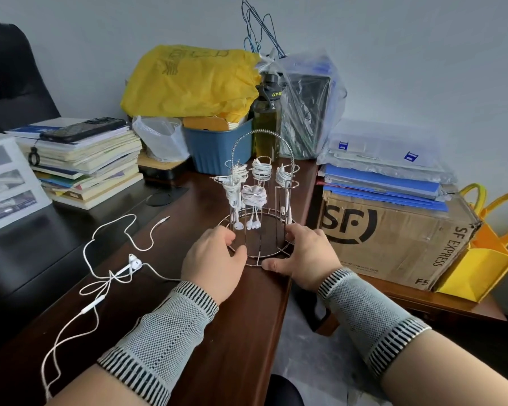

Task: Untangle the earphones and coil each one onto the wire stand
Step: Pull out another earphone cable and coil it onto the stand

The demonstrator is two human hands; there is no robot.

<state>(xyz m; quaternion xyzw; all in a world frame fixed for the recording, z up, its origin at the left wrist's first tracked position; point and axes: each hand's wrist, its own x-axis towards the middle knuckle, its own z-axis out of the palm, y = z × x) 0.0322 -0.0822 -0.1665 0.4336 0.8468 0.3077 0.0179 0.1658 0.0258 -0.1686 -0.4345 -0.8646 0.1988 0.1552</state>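
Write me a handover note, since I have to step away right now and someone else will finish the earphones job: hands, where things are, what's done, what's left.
Left hand and right hand both grip the base ring of the wire stand, one on each side, near the desk's right edge.
Done: four white bundles are coiled on the stand's holders, earbuds dangling.
Left: one loose earphone lies uncoiled on the desk left of the left hand, cable looped over itself, plug end toward the books. Untangle it and wind it onto a free holder; the front right holder looks empty.

Upright wire stand [260, 183] with coiled earphones [254, 195]; loose earphone [112, 273] leftward
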